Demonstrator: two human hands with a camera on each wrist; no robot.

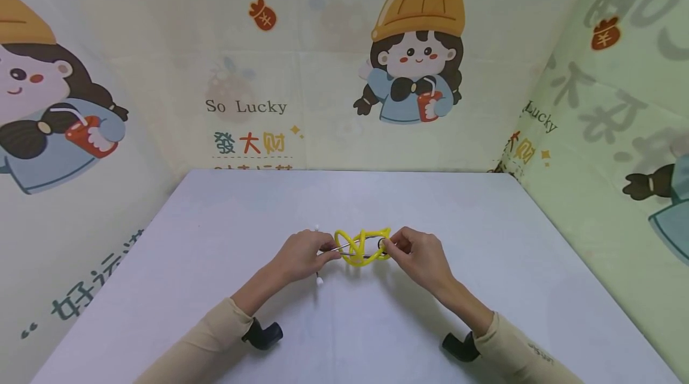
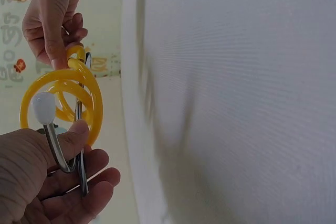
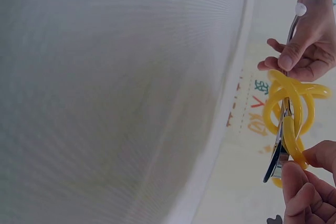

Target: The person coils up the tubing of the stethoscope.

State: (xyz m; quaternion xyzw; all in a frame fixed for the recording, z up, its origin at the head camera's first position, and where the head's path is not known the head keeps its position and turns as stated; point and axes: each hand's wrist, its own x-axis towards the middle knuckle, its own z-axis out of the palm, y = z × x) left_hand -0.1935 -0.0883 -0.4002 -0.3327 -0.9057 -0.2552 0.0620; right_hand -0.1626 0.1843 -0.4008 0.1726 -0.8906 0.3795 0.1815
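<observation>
A stethoscope with yellow tubing (image 1: 363, 244) is held above the table between both hands, its tube looped around the metal ear tubes. My left hand (image 1: 305, 254) grips those metal ear tubes (image 2: 54, 148) between thumb and fingers. One white ear tip (image 2: 43, 107) sticks out past the thumb in the left wrist view. At the opposite end, my right hand (image 1: 423, 257) pinches the yellow tube with thumb and forefinger, right beside the dark-rimmed metal chest piece (image 3: 275, 162). Part of the chest piece is hidden by the fingers in the head view.
Under the hands lies a white table (image 1: 258, 198). Printed cloth walls (image 1: 323, 73) with cartoon figures and lettering enclose its back and sides. A black wrist mount (image 1: 264, 335) shows at the left sleeve, and another black mount (image 1: 460, 348) at the right one.
</observation>
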